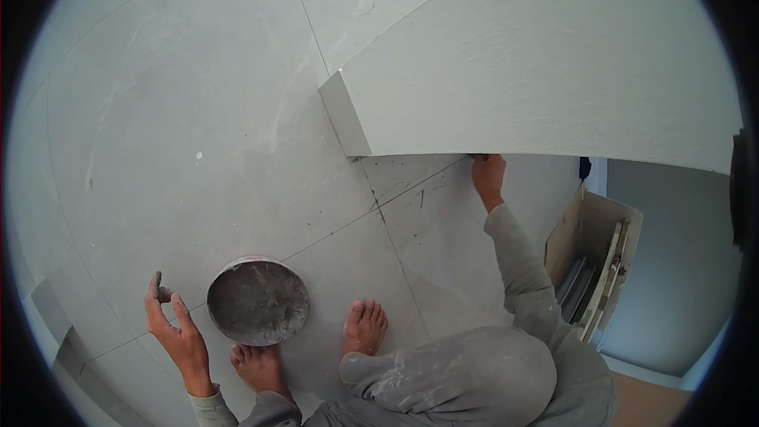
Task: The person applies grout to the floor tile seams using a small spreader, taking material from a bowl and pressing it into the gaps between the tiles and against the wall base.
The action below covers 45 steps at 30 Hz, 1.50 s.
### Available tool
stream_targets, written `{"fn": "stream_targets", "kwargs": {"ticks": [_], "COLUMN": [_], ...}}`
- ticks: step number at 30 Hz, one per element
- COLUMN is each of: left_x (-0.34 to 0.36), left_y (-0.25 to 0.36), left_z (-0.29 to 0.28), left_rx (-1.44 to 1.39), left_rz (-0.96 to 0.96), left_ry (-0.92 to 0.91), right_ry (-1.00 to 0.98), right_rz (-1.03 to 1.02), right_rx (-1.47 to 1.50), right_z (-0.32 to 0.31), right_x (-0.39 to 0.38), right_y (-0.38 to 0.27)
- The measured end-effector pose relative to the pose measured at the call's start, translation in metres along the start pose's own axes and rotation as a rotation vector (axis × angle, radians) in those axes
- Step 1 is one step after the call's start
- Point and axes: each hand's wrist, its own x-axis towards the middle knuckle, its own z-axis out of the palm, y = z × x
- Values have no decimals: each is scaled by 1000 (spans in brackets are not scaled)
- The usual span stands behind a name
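Observation:
My left hand (180, 346) is raised above the floor beside a round bucket (278, 258). Its fingers are apart, with grey paste on their tips. The bucket holds thick grey paste with an uneven surface. My right hand (490, 180) reaches forward to the lower edge of a large pale wall-like slab (545, 55). Curled fingers there go partly out of sight behind that edge. Something small and dark shows at the fingertips, but I cannot make out what it is.
Large grey tiles cover the floor (174, 111), with dark smudges around one joint crossing. My bare feet (365, 328) are close to the bucket. To the right, an open box (632, 225) holds long strips next to a grey panel (672, 261).

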Motion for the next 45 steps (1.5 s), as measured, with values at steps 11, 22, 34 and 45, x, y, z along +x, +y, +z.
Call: {"fn": "stream_targets", "kwargs": {"ticks": [11,22,34,45], "left_x": [17,35,16,49], "left_y": [30,-9,-21,-13], "left_z": [22,-3,-3,4], "left_rx": [9,173,245,105], "left_rz": [208,17,-93,31], "left_ry": [-58,16,95,103], "right_ry": [-303,54,0,181], "right_rz": [-10,256,75,-749], "right_rx": [606,-252,-430,-615], "right_z": [-33,-29,-17,14], "right_x": [-145,123,142,88], "right_y": [-178,105,170,86]}}
